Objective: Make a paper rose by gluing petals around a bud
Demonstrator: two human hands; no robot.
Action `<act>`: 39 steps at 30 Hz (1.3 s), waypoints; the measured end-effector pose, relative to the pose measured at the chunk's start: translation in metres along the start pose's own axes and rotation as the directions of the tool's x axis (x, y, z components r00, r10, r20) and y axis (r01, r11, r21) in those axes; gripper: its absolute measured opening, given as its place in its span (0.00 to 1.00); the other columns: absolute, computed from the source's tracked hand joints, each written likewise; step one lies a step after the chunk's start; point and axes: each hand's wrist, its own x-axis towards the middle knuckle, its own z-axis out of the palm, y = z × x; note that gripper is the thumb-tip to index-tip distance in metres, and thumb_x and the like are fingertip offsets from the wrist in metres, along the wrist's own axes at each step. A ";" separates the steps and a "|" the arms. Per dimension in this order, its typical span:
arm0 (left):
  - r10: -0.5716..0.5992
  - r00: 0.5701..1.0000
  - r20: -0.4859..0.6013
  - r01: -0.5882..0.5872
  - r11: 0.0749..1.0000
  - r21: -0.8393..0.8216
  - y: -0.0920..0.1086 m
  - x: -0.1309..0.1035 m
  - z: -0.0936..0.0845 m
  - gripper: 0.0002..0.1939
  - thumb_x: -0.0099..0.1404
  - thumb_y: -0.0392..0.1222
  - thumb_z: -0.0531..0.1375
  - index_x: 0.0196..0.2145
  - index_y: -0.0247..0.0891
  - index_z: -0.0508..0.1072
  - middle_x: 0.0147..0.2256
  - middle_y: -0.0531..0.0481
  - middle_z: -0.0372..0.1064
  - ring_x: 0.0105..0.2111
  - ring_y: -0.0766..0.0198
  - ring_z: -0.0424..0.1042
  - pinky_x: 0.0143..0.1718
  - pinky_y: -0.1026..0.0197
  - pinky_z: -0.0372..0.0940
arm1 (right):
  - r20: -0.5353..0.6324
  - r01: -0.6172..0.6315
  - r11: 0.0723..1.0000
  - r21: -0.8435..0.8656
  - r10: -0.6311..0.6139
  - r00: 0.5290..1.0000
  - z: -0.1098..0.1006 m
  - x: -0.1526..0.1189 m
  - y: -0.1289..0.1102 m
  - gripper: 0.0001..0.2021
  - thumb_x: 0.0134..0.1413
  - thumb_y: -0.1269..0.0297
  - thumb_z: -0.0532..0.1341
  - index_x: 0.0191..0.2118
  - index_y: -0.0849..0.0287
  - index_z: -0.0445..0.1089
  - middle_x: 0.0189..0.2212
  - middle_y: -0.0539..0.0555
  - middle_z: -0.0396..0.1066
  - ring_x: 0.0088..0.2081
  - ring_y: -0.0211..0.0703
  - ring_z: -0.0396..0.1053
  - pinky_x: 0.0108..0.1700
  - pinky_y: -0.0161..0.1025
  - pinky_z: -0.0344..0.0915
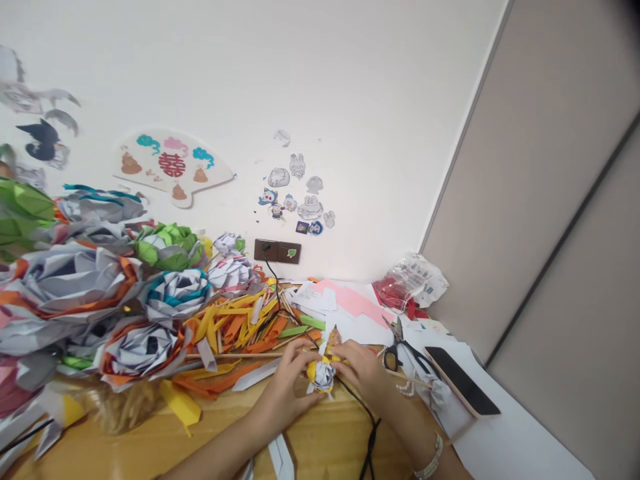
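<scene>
Head view, hands: The left hand (289,373) and the right hand (361,368) meet low in the middle of the picture, fingers curled in from both sides and pinched on one small thing between them.
Head view, held thing: A small folded paper flower in yellow, white and grey (321,373) sits between the fingertips of both hands, just above the wooden tabletop (150,447).
Head view, wrist: A pale beaded bracelet (431,460) circles the right wrist.
Head view, cable: A thin black cable (367,427) runs from under the hands toward the bottom edge, lying on the table.
Head view, left of the hands: A loose heap of orange and yellow folded paper strips (235,327) lies near the left hand, and beyond it large paper flowers in grey, orange and green (100,293) fill the left side.
Head view, right of the hands: Black-handled scissors (397,350) lie just beside the right hand, and a black phone (463,381) rests on white paper further right.
Head view, wall: A dark wall socket (277,251) sits above the table edge, with small cartoon stickers (297,197) above it.
</scene>
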 end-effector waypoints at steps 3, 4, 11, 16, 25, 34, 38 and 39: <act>0.016 1.000 0.001 -0.016 1.000 0.005 -0.001 0.000 0.001 0.30 0.45 0.25 0.64 0.45 0.44 0.66 0.51 0.43 0.58 0.54 0.52 0.60 0.51 0.50 0.63 | 0.006 0.012 1.000 -0.005 -0.012 1.000 0.000 -0.002 0.002 0.08 0.60 0.65 0.53 0.43 0.57 0.65 0.34 0.54 0.71 0.36 0.42 0.70 0.37 0.38 0.68; 0.018 1.000 0.005 -0.018 1.000 0.004 -0.001 0.000 0.001 0.31 0.45 0.24 0.64 0.46 0.44 0.65 0.51 0.43 0.57 0.55 0.52 0.59 0.52 0.49 0.62 | 0.002 0.023 1.000 -0.011 -0.023 1.000 0.000 -0.002 0.002 0.08 0.61 0.65 0.53 0.43 0.57 0.65 0.34 0.54 0.71 0.37 0.42 0.70 0.38 0.38 0.68; -0.023 1.000 -0.019 0.023 1.000 0.010 0.008 0.001 0.001 0.28 0.45 0.22 0.62 0.43 0.42 0.65 0.51 0.42 0.59 0.55 0.51 0.59 0.52 0.49 0.61 | 0.028 0.058 0.994 -0.095 -0.055 0.998 0.002 -0.001 -0.010 0.11 0.63 0.67 0.48 0.39 0.59 0.67 0.29 0.54 0.71 0.31 0.40 0.69 0.33 0.36 0.65; 0.002 0.999 -0.034 0.000 0.999 0.051 0.004 0.001 0.001 0.26 0.47 0.23 0.62 0.42 0.44 0.67 0.51 0.44 0.58 0.51 0.53 0.63 0.49 0.50 0.64 | 0.006 0.110 0.971 -0.214 -0.111 0.994 0.001 -0.001 -0.011 0.10 0.62 0.68 0.50 0.40 0.58 0.68 0.27 0.53 0.70 0.29 0.40 0.69 0.32 0.35 0.64; -0.006 1.000 -0.007 0.006 0.996 0.085 -0.003 0.000 0.000 0.29 0.48 0.22 0.61 0.46 0.45 0.68 0.46 0.45 0.62 0.48 0.55 0.66 0.49 0.53 0.64 | 0.017 0.103 0.971 -0.218 -0.102 0.995 0.004 -0.002 -0.009 0.13 0.63 0.68 0.47 0.42 0.59 0.68 0.27 0.54 0.72 0.30 0.41 0.70 0.33 0.35 0.63; -0.002 1.000 0.012 0.001 0.998 0.068 -0.005 -0.002 0.000 0.29 0.48 0.22 0.60 0.47 0.43 0.68 0.48 0.44 0.61 0.50 0.55 0.64 0.51 0.53 0.63 | 0.084 0.073 0.948 -0.309 -0.049 0.995 0.004 -0.003 -0.010 0.13 0.62 0.68 0.47 0.33 0.58 0.66 0.21 0.52 0.70 0.24 0.39 0.68 0.26 0.34 0.58; -0.011 0.999 0.031 0.009 0.998 0.056 -0.004 -0.001 0.000 0.29 0.49 0.22 0.60 0.47 0.44 0.67 0.48 0.45 0.60 0.51 0.55 0.63 0.51 0.53 0.62 | 0.151 0.173 0.881 -0.441 -0.117 0.982 0.005 -0.003 -0.006 0.11 0.59 0.72 0.49 0.31 0.59 0.66 0.20 0.50 0.67 0.21 0.39 0.66 0.23 0.35 0.53; -0.013 0.999 0.035 0.011 0.998 0.055 -0.004 -0.001 0.000 0.29 0.49 0.22 0.60 0.48 0.44 0.67 0.48 0.45 0.60 0.51 0.55 0.64 0.52 0.53 0.62 | 0.159 0.177 0.869 -0.461 -0.116 0.981 0.006 -0.003 -0.005 0.10 0.59 0.72 0.49 0.32 0.58 0.66 0.20 0.50 0.67 0.21 0.39 0.65 0.23 0.35 0.52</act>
